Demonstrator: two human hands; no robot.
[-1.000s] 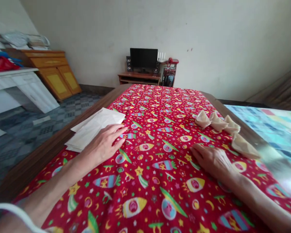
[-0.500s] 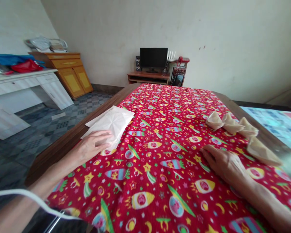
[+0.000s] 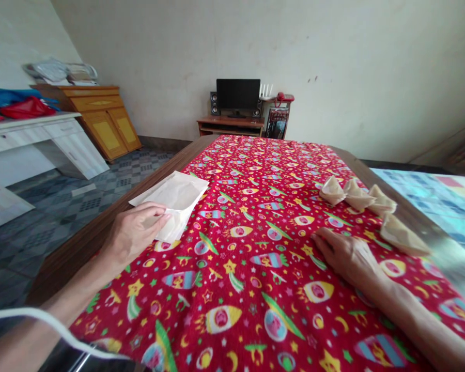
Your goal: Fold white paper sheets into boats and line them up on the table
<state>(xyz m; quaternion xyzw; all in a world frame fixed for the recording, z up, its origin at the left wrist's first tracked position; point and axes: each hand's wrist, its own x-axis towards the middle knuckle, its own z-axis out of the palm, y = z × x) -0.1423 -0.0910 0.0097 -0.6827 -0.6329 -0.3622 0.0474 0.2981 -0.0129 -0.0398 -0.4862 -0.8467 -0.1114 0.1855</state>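
A stack of white paper sheets (image 3: 176,199) lies at the left side of a red patterned cloth (image 3: 256,289) that covers a wooden table (image 3: 101,232). My left hand (image 3: 134,235) pinches the near corner of the top sheet, which is lifted and curled. Resting flat on the cloth to the right is my right hand (image 3: 343,256), fingers stretched out and holding nothing. Several folded beige paper shapes (image 3: 356,199) lie in a row beyond my right hand near the table's right edge.
A white desk (image 3: 42,142) and a yellow wooden cabinet (image 3: 101,121) stand at the left on a tiled floor. A monitor with speakers (image 3: 238,95) sits on a low stand against the far wall. A blue patterned surface (image 3: 442,201) is at the right.
My left hand slid from the cloth onto the paper stack and has pinched up the corner of the top sheet. My right hand stayed flat. The view shifted a little.
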